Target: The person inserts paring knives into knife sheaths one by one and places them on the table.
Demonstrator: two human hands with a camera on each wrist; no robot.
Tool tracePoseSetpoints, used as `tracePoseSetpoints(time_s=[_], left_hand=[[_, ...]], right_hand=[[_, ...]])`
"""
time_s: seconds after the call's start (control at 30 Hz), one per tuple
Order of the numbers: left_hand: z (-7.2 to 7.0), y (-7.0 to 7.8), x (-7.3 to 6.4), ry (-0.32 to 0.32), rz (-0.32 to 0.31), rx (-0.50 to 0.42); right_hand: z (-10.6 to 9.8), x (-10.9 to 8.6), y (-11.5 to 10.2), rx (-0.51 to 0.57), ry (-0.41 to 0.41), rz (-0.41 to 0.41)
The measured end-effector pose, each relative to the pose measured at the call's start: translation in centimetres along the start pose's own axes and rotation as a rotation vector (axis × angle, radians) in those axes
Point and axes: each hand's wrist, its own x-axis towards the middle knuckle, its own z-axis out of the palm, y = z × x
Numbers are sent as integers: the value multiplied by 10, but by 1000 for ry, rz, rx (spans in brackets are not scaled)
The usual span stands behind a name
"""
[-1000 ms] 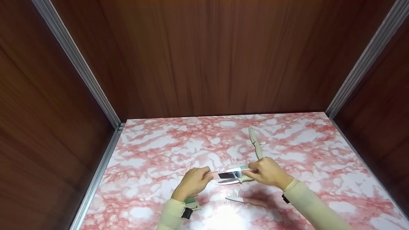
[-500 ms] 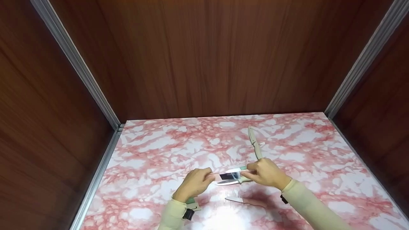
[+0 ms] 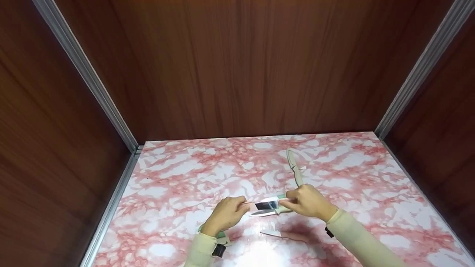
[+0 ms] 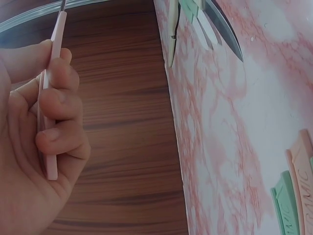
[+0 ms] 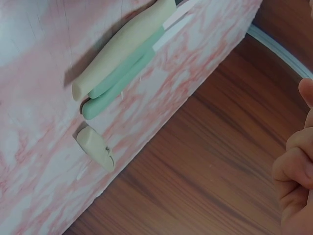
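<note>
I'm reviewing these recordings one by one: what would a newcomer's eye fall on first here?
Probably the shiny pink-ended blade held between the left hand and the right hand, over the marbled tabletop. Next, a pink-handled knife lying nearer the person, and a cream knife farther off, beyond the right hand. The dark wood wall fills the upper head view.
</note>
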Motion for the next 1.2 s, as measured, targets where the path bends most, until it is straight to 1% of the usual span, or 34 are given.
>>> tracePoseSetpoints(time_s=[0.17, 0.33, 0.67, 0.93, 1.2], left_hand=[[0, 1, -1, -20, 1, -12], [0, 3, -1, -15, 8, -13], [3, 3, 0, -19, 20, -13], [4, 5, 1, -26, 11, -47], [6, 7, 1, -18, 23, -33]], right_hand=[[0, 0, 0, 17, 19, -30], [-2, 0, 0, 11, 29, -48], [-2, 0, -2, -4, 4, -31], [1, 1, -3, -1, 11, -27], [3, 1, -4, -27, 23, -46]])
